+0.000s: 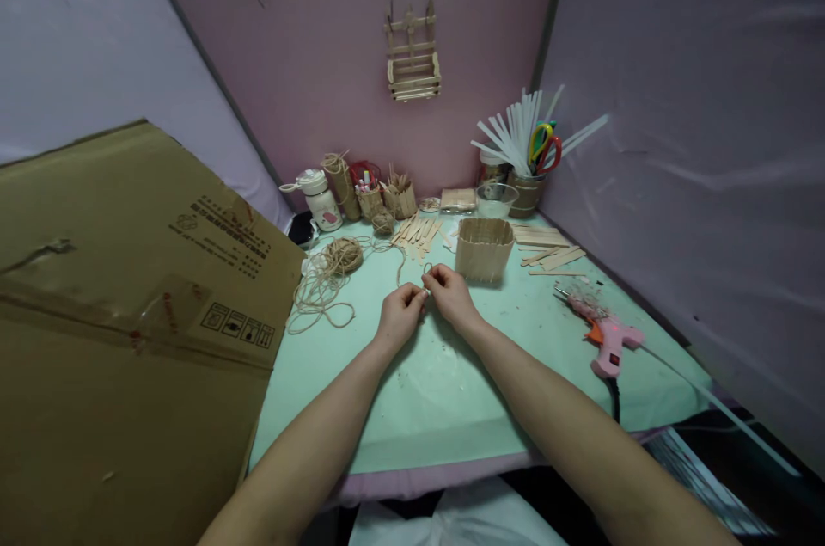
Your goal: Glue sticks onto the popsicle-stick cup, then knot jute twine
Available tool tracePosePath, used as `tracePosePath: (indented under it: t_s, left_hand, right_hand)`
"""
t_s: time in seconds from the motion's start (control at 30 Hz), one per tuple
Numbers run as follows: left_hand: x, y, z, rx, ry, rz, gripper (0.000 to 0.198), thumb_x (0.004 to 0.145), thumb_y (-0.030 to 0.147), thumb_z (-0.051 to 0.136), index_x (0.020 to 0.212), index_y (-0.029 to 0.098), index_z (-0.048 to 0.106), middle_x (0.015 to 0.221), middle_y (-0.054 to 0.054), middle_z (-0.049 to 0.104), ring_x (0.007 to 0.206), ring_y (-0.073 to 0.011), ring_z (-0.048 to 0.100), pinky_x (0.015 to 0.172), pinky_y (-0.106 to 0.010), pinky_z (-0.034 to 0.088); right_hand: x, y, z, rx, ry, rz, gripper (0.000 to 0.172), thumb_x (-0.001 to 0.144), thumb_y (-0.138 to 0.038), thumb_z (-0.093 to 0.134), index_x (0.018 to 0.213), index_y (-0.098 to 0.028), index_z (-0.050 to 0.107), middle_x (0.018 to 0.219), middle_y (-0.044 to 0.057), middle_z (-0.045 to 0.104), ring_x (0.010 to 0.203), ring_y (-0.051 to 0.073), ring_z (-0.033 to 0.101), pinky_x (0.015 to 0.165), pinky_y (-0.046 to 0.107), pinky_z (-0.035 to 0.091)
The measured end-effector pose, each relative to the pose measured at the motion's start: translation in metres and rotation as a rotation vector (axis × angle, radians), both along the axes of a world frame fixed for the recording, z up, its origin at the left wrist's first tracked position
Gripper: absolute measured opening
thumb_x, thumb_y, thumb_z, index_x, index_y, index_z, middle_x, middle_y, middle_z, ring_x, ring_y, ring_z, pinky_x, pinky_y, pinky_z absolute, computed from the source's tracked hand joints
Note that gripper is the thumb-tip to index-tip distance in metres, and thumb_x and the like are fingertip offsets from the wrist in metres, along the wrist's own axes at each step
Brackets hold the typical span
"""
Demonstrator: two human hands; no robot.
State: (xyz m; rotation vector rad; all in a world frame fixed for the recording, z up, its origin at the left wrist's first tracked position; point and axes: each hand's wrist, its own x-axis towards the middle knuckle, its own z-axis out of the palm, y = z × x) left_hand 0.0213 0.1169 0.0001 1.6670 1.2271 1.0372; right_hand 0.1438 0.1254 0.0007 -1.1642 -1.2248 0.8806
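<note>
My left hand [400, 311] and my right hand [451, 295] meet over the middle of the table, fingertips almost touching. Both pinch a thin piece of twine [400, 269], which shows as a small loop above the right fingers and trails back toward a ball of twine [344, 255]. The exact end between the fingertips is too small to make out. Just behind my right hand stands a basket of wooden craft sticks [485, 250], upright on the green cloth. Loose twine [322, 301] lies in tangled coils left of my left hand.
A pink glue gun [607, 340] lies at right with its cord. Craft sticks [418, 235] are scattered behind my hands. At the back stand a white bottle [320, 200], stick cups and a pot [525, 193] with scissors and glue sticks. A large cardboard box [129, 340] bounds the left.
</note>
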Motion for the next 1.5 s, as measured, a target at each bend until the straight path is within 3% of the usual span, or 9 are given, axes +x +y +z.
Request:
tracePosePath:
  t_s: [0.13, 0.27, 0.6, 0.8, 0.97, 1.13, 1.23, 1.5]
  left_hand:
    - [-0.001, 0.0, 0.002, -0.014, -0.002, -0.053, 0.025, 0.079, 0.036, 0.055, 0.062, 0.017, 0.052, 0.052, 0.004, 0.051, 0.05, -0.0099, 0.043, 0.052, -0.023, 0.034]
    - [0.0, 0.0, 0.001, -0.047, -0.066, -0.062, 0.026, 0.08, 0.039, 0.054, 0.065, 0.017, 0.053, 0.054, 0.004, 0.051, 0.05, -0.0097, 0.044, 0.051, -0.022, 0.035]
    - [0.0, -0.001, 0.006, -0.029, -0.108, 0.099, 0.03, 0.081, 0.044, 0.053, 0.075, 0.016, 0.062, 0.05, 0.005, 0.047, 0.048, -0.0098, 0.041, 0.047, -0.021, 0.031]
    - [-0.004, 0.004, 0.006, -0.03, -0.13, 0.135, 0.029, 0.081, 0.043, 0.055, 0.077, 0.016, 0.063, 0.048, 0.006, 0.043, 0.046, -0.0092, 0.037, 0.046, -0.021, 0.029]
    - [-0.003, 0.001, 0.009, 0.008, -0.141, 0.072, 0.027, 0.079, 0.041, 0.058, 0.078, 0.015, 0.066, 0.052, 0.005, 0.046, 0.049, -0.0091, 0.038, 0.048, -0.021, 0.03]
    - [0.0, -0.001, 0.007, -0.011, -0.127, -0.011, 0.027, 0.079, 0.041, 0.057, 0.077, 0.016, 0.067, 0.053, 0.004, 0.048, 0.051, -0.0097, 0.041, 0.051, -0.022, 0.034]
    - [0.0, 0.0, 0.004, -0.044, -0.148, -0.036, 0.024, 0.078, 0.037, 0.059, 0.079, 0.015, 0.068, 0.061, 0.001, 0.058, 0.056, -0.0105, 0.048, 0.054, -0.022, 0.039]
    - [0.0, 0.001, 0.002, -0.013, -0.135, -0.053, 0.016, 0.076, 0.027, 0.058, 0.075, 0.016, 0.07, 0.074, -0.003, 0.068, 0.07, -0.013, 0.057, 0.067, -0.024, 0.045]
  right_hand:
    - [-0.003, 0.0, -0.002, -0.002, -0.026, -0.071, 0.021, 0.072, -0.034, 0.054, 0.059, -0.021, 0.043, 0.055, -0.006, 0.04, 0.058, 0.012, 0.037, 0.057, 0.026, 0.03]
    - [-0.002, 0.001, 0.001, -0.022, 0.029, -0.044, 0.021, 0.07, -0.036, 0.056, 0.059, -0.021, 0.045, 0.055, -0.006, 0.042, 0.057, 0.012, 0.038, 0.057, 0.026, 0.031]
    - [-0.001, -0.004, 0.011, -0.086, 0.14, 0.105, 0.022, 0.073, -0.04, 0.06, 0.065, -0.021, 0.053, 0.057, -0.005, 0.049, 0.054, 0.011, 0.041, 0.054, 0.024, 0.033]
    - [-0.001, 0.0, 0.004, -0.125, 0.107, 0.111, 0.044, 0.077, -0.062, 0.052, 0.067, -0.019, 0.059, 0.059, -0.002, 0.052, 0.052, 0.011, 0.042, 0.049, 0.025, 0.032]
    - [0.001, 0.004, -0.003, -0.193, 0.098, 0.088, 0.052, 0.076, -0.068, 0.05, 0.061, -0.019, 0.056, 0.049, -0.003, 0.047, 0.046, 0.011, 0.039, 0.046, 0.025, 0.029]
    - [0.002, 0.002, -0.002, -0.232, 0.205, 0.172, 0.044, 0.07, -0.062, 0.061, 0.067, -0.018, 0.06, 0.049, -0.004, 0.046, 0.045, 0.01, 0.037, 0.044, 0.024, 0.026]
    - [0.002, 0.001, -0.001, -0.248, 0.282, 0.175, 0.04, 0.065, -0.057, 0.067, 0.069, -0.018, 0.058, 0.052, -0.004, 0.05, 0.047, 0.01, 0.04, 0.045, 0.023, 0.027]
    - [0.002, 0.005, -0.005, -0.175, 0.291, 0.018, 0.037, 0.067, -0.054, 0.065, 0.066, -0.018, 0.057, 0.052, -0.004, 0.048, 0.048, 0.01, 0.04, 0.049, 0.025, 0.032]
